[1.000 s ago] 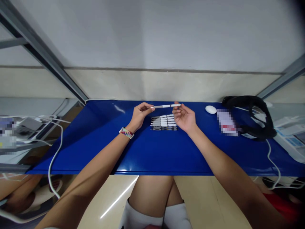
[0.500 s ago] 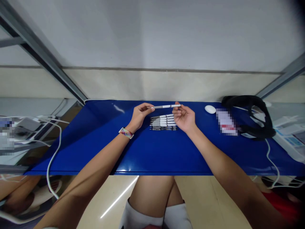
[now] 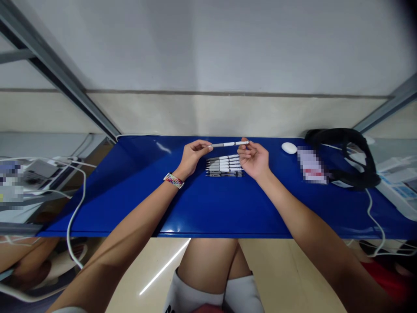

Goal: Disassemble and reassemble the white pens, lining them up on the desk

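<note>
A white and grey pen [image 3: 229, 144] is held level above the blue tabletop [image 3: 208, 204]. My left hand [image 3: 193, 157], with a patterned band on its wrist, pinches the pen's grey end between thumb and fingers. At the other end, the fingertips of my right hand [image 3: 255, 160] grip the white end, palm turned up. Just below lies a row of several pens [image 3: 224, 164], side by side with tips to the left. White ones are at the back, and darker ones nearest me. My right hand partly covers their right ends.
Right of my hand sit a white oval object [image 3: 289, 148], a blurred-out card or packet [image 3: 312, 166] and a black padded headset-like loop [image 3: 358, 174] with a white cable [image 3: 370, 211]. Metal posts [image 3: 97, 111] frame both sides. Another person's limb [image 3: 35, 265] shows at lower left.
Both hands keep hold of the pen in almost the same place. The whole view has shifted slightly; the row of pens looks the same.
</note>
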Motion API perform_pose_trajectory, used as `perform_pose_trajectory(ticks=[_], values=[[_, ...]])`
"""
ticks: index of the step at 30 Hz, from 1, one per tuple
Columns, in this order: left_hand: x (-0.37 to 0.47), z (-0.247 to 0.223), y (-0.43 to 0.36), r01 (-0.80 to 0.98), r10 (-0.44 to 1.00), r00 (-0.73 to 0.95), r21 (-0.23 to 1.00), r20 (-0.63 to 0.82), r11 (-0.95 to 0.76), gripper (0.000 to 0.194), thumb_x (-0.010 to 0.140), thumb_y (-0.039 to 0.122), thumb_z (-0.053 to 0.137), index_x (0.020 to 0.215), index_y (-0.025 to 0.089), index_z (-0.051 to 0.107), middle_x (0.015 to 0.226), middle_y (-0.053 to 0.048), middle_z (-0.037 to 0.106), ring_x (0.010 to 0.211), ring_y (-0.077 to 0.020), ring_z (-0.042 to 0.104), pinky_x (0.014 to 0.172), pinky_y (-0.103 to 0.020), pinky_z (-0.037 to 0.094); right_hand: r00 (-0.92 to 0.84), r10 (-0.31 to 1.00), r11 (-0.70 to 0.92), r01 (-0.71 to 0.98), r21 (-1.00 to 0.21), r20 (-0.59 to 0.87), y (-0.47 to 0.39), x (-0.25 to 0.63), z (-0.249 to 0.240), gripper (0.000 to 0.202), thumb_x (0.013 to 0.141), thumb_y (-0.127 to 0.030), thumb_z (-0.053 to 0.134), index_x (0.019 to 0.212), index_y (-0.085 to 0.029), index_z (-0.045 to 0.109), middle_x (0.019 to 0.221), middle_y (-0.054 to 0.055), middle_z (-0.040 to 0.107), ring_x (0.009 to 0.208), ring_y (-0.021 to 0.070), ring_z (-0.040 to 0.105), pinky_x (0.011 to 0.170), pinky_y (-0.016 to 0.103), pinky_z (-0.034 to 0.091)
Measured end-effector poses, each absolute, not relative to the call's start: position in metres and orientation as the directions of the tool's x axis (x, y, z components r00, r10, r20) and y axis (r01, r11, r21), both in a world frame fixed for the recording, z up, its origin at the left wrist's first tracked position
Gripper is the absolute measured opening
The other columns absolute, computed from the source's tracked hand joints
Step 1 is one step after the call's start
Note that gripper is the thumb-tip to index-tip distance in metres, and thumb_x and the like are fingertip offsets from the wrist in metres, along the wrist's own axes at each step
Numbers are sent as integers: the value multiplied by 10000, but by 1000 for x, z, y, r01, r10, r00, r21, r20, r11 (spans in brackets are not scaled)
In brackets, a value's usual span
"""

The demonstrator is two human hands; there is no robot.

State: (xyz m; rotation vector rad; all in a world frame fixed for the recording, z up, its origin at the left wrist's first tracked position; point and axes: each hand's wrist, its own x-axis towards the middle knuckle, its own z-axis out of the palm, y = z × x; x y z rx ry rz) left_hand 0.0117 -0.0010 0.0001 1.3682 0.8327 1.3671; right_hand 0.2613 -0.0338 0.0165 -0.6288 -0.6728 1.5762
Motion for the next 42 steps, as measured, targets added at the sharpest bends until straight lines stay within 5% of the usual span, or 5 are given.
perform_pose_trajectory(ticks=[7,18,30,36,42], values=[[12,0,-1,-149,947,124,949,296,-277,274,743,378,940,935,220,824,935,-45,792,879,-200,719,896,-372,563,-112,994,-83,-674,-734,-10,-33,261,15,213,878,-357,703,1035,-215,720,778,24,610,625,128,487,520,239,474],[12,0,-1,-195,945,126,942,301,-274,247,744,338,950,925,214,838,889,-23,784,827,-161,694,843,-309,538,-165,981,-195,-817,-543,-104,-36,261,19,232,849,-233,685,1074,-182,709,774,22,628,609,111,509,493,203,475],[11,-2,2,-199,944,118,939,308,-282,233,755,326,943,932,218,837,885,-27,786,834,-167,703,860,-329,548,-186,980,-196,-817,-542,-75,-39,260,21,243,876,-294,675,1081,-176,729,812,31,640,637,106,512,508,195,484],[11,-1,0,-172,944,117,943,307,-285,253,748,349,941,930,214,829,898,-34,790,847,-183,710,867,-349,557,-160,985,-159,-739,-654,-59,-35,261,19,196,858,-293,711,1034,-207,719,759,9,592,620,123,484,501,231,466],[11,1,0,-191,946,118,942,303,-277,245,743,331,945,927,215,831,893,-31,789,842,-174,707,864,-338,551,-171,982,-184,-786,-590,-79,-37,259,21,157,856,-241,691,1005,-195,710,751,0,583,595,99,467,471,191,442]])
